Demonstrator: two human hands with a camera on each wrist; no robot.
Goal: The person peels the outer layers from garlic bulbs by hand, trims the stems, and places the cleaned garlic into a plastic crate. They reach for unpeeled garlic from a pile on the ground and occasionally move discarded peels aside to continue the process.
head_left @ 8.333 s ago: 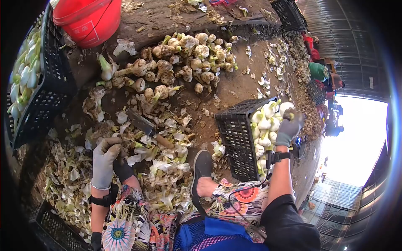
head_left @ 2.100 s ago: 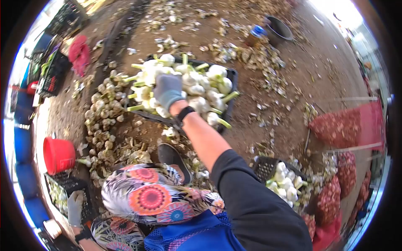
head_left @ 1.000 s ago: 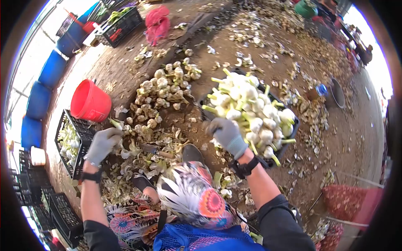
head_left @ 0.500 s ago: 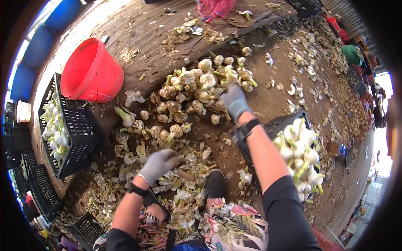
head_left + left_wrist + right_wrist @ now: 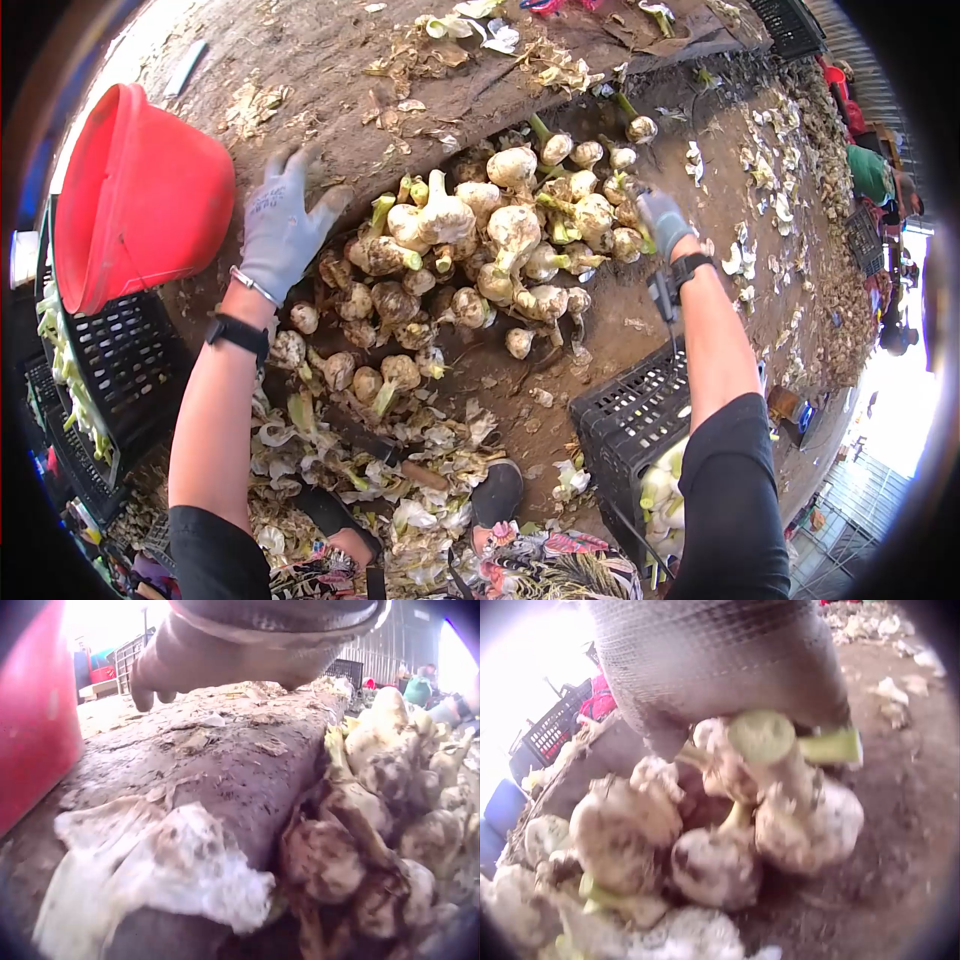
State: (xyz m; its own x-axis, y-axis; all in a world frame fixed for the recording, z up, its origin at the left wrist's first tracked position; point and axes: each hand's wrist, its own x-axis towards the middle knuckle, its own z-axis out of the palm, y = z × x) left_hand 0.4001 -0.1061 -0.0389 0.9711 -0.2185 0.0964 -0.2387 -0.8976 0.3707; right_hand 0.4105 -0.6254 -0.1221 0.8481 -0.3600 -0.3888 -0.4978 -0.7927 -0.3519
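Note:
In the head view a heap of soil-stained garlic bulbs (image 5: 500, 240) with cut green stalks lies on the ground. My gloved left hand (image 5: 285, 225) is at the heap's left edge beside the red bucket (image 5: 165, 200), fingers and thumb spread, holding nothing. In the left wrist view the left glove (image 5: 225, 656) hangs over the earthen ledge. My gloved right hand (image 5: 662, 218) is at the heap's right edge, its fingers loosely extended along the outermost bulbs. In the right wrist view the right glove (image 5: 720, 667) is right behind several bulbs (image 5: 810, 825), which hide its fingertips.
A black crate (image 5: 630, 410) of white, peeled garlic stands at lower right, partly behind the right arm. Another black crate (image 5: 130, 350) is at left under the bucket. A wooden-handled knife (image 5: 425, 475) lies among peeled skins near the feet. A ledge (image 5: 400, 130) runs behind the heap.
The right hand has gone from the peeled garlic crate to the far right of the heap. The left hand has moved from above the skins to the heap's left side. The view has turned too.

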